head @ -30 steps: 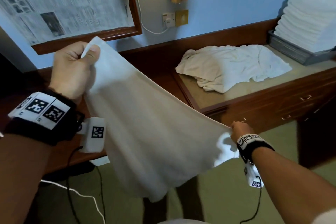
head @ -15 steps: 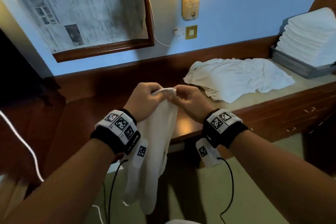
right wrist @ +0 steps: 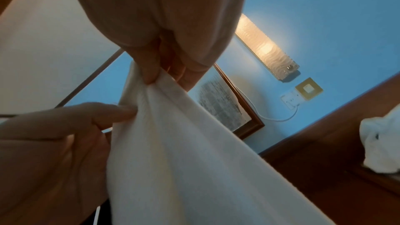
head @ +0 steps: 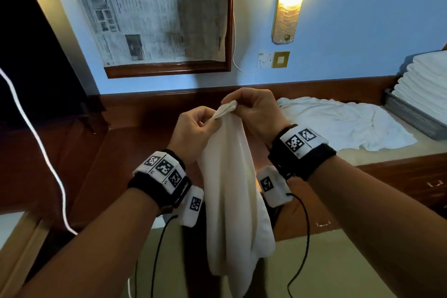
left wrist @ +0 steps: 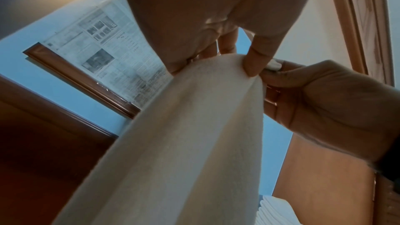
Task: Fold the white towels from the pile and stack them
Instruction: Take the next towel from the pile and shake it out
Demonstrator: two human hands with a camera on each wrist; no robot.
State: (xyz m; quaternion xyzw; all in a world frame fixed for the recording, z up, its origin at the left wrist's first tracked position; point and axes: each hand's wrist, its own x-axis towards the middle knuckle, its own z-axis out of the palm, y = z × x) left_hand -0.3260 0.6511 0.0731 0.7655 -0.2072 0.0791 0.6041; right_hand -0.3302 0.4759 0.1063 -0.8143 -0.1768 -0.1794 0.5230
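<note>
**Both hands pinch the doubled towel at its top**

The white towel (head: 229, 189) hangs in the air at centre frame, corners brought together at 12 o'clock; the left hand (head: 193, 133) pinches it between thumb and curled fingers (left wrist: 253, 61), just below the right hand (head: 256, 113), whose fingers curl round the gathered corners. The loose towel pile (head: 338, 121) lies on the counter (head: 387, 155) at 3 o'clock; folded towels (head: 425, 80) are stacked in a tray (head: 411, 118) beyond it.
</note>
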